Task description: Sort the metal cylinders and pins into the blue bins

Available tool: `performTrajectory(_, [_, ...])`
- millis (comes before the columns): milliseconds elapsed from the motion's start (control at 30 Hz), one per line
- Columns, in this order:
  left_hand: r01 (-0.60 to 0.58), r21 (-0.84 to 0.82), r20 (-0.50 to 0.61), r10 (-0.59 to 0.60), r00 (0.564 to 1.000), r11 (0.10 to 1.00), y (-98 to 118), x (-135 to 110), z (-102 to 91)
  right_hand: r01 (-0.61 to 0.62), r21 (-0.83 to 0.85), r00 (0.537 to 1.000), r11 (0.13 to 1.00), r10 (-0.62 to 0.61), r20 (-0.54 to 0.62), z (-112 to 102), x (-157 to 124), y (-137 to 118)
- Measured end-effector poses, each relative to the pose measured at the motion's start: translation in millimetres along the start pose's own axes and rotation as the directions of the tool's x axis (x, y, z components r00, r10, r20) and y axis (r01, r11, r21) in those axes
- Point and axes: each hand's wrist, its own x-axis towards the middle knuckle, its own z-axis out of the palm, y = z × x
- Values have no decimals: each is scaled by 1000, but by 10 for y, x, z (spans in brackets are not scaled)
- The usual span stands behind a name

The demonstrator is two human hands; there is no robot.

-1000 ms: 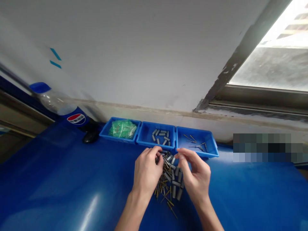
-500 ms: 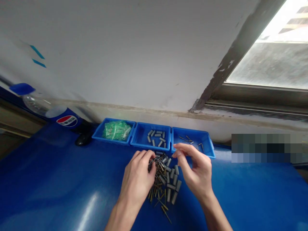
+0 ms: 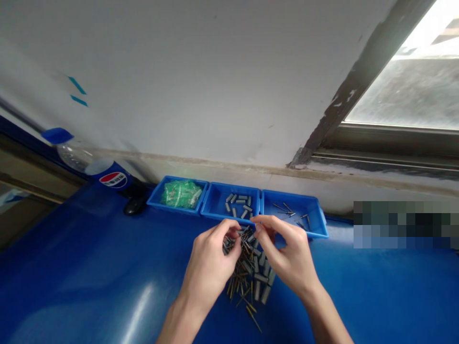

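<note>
A pile of small grey sleeves and thin brass pins (image 3: 251, 274) lies on the blue table (image 3: 89, 267). My left hand (image 3: 211, 260) rests on the pile's left side with its fingers curled in a pinch at the top of the pile. My right hand (image 3: 289, 258) hovers over the pile's right side, thumb and forefinger pinched together on something too small to name. Behind the pile stand three blue bins: the left bin (image 3: 158, 199) holds green parts, the middle bin (image 3: 218, 206) holds grey sleeves, the right bin (image 3: 315, 217) holds a few pins.
A soda bottle (image 3: 107, 174) lies at the table's back left beside a black mouse (image 3: 133, 206). A white wall rises right behind the bins, with a window frame (image 3: 358, 81) at the upper right.
My right hand has come back from the right bin to the top of the pile. My left hand has stayed on the pile, its fingers shifting among the parts.
</note>
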Motion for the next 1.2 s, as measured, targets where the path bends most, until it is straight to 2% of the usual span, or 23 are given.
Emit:
performTrajectory(133, [-97,-129,-71,88,994,987,70,-2,-25,-43,14,999,999,43,6,15,17,-36])
performTrajectory(267, [-136,-176,-136,112,984,975,90,10,-11,-159,145,987,977,156,33,-21,32,-30])
performTrajectory(433, [-162,-188,-142,137,980,969,106,61,30,-318,339,947,885,282,153,-66,41,44])
performTrajectory(500, [-171,-179,-143,146,979,969,121,84,37,-360,374,931,855,304,202,-80,50,51])
performTrajectory(567, [-182,-157,-142,160,977,971,126,104,23,-386,383,921,839,331,203,-109,64,40])
performTrajectory(633, [-178,-115,-124,163,979,977,102,119,-14,-391,355,921,849,365,139,-164,79,28])
performTrajectory(700, [-137,-51,-77,132,988,989,49,126,-65,-377,290,922,880,387,24,-244,91,29])
performTrajectory(767, [-59,31,5,59,998,998,-17,121,-110,-366,203,917,908,389,-87,-332,100,51])
performTrajectory(867, [42,157,110,-60,992,987,-84,99,-133,-361,64,914,930,367,-174,-424,107,99])
performTrajectory(1033, [114,233,158,-154,975,966,-91,85,-74,-311,-119,938,943,284,-200,-437,105,134])
performTrajectory(1200, [137,240,151,-177,973,961,-110,125,-4,-297,-146,944,944,266,-196,-410,80,163])
